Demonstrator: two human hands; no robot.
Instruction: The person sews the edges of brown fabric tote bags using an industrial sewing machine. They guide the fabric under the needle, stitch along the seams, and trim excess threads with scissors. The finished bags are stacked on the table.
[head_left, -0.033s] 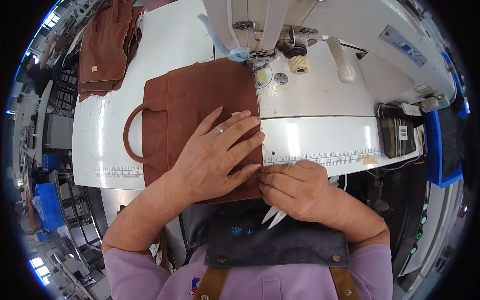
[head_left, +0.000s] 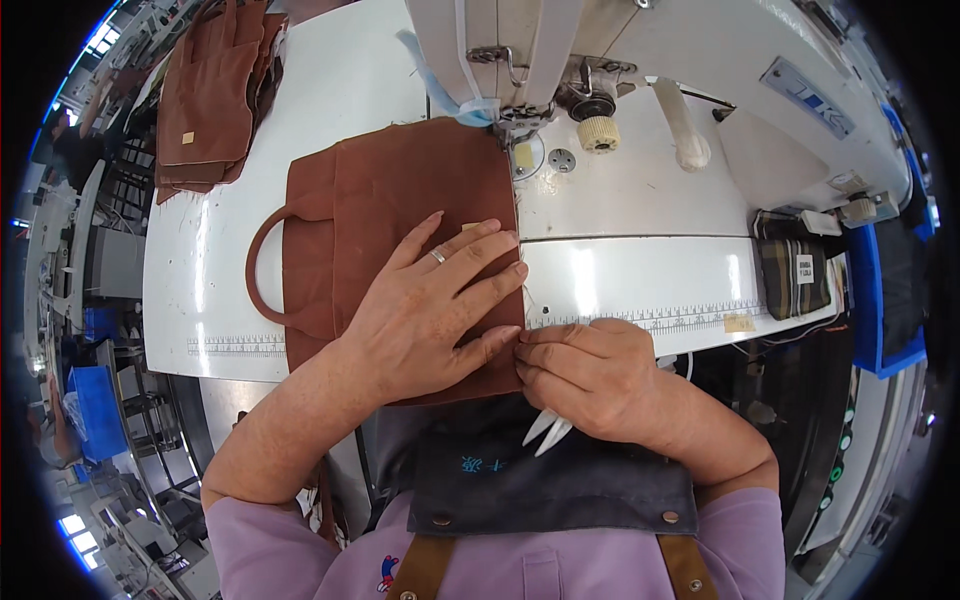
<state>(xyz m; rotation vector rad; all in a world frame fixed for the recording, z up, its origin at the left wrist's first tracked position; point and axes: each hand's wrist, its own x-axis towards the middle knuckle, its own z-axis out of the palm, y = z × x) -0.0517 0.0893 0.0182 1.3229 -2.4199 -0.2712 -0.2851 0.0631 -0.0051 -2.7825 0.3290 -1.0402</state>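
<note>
A brown leather bag (head_left: 400, 190), its handle (head_left: 263, 265) on the left, lies flat on the white sewing table (head_left: 370, 65). Its right edge runs up to the sewing machine's presser foot and needle area (head_left: 522, 122). Spread flat on the bag's lower right part is my left hand (head_left: 425, 295), fingers apart, a ring on one finger. My right hand (head_left: 595, 380) pinches the bag's right edge near its lower corner. Two pale pointed blades, apparently of small scissors (head_left: 548, 430), stick out below the right palm; the rest is hidden in the hand.
More brown bag pieces (head_left: 205, 115) are stacked at the far left. The machine's arm (head_left: 800, 110) spans the far right, with a knee-like pale lever (head_left: 685, 130) below it. A checked pouch (head_left: 790, 270) sits at the table's right end. A ruler strip (head_left: 690, 315) follows the near edge.
</note>
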